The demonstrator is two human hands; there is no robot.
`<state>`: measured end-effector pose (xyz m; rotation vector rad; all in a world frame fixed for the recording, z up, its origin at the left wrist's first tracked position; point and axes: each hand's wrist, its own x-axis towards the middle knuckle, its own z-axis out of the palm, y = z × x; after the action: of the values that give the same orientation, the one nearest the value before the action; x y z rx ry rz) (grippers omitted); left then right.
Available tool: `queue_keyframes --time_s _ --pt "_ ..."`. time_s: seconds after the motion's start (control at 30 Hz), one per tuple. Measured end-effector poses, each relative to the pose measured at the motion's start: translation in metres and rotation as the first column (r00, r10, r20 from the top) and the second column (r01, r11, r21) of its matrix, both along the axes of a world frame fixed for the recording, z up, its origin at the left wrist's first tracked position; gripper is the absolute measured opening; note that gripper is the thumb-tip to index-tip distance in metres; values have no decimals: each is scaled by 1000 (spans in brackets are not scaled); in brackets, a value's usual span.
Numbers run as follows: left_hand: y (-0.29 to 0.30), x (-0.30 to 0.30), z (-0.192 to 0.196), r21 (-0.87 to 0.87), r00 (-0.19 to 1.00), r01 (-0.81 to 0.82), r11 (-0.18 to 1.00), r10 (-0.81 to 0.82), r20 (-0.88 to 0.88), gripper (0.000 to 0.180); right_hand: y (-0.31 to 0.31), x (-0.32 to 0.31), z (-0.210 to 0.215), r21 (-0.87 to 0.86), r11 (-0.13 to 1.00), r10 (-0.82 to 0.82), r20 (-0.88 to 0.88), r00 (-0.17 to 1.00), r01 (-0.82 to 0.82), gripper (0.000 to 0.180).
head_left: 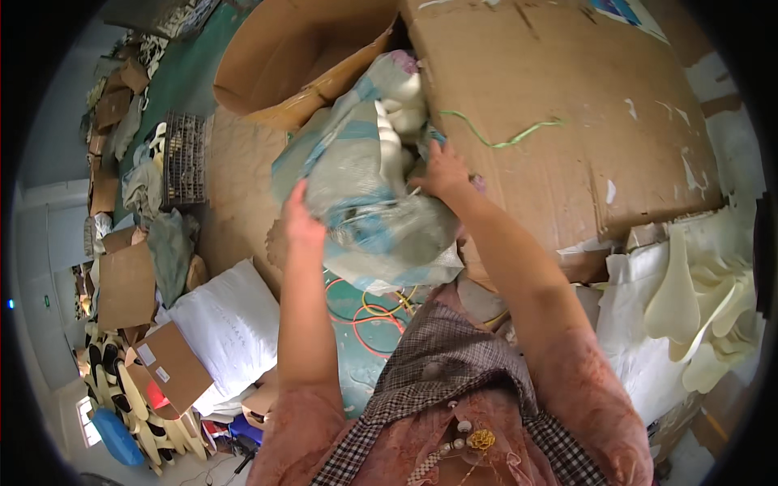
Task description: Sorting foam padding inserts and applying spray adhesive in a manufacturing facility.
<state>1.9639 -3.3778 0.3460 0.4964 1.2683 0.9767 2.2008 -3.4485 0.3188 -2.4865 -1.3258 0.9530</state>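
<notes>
A large translucent woven plastic sack [348, 162] with blue stripes lies in front of me, bulging and partly open. Smooth white rounded pieces [403, 117] show through its opening; their exact kind is unclear. At the sack's left side, my left hand [303, 223] is closed on a fold of the plastic. My right hand [446, 172] grips the sack by the right edge of its opening, with the fingertips partly hidden. The near part of the sack is slightly blurred.
A big cardboard box [559, 105] stands on the right, with a green strip [519, 138] on top. Beyond the sack is an open carton [300, 49]. Red and yellow hoses [369, 320] lie on the green floor. A white sack [227, 324] and a wire basket [185, 158] are left.
</notes>
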Motion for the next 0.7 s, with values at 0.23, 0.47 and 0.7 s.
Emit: queue_keyframes --time_s 0.23,0.47,0.7 --pt "-39 -83 136 135 948 -201 970 157 278 31 -36 29 -60 -68 995 76 79 994 -70 23" --pt "-54 -101 155 261 952 -132 956 196 -237 30 -76 21 16 -29 758 -331 -878 346 651 24" --pt "13 -119 88 -45 370 331 943 -174 -913 23 -85 28 11 -90 918 395 202 896 -385 22"
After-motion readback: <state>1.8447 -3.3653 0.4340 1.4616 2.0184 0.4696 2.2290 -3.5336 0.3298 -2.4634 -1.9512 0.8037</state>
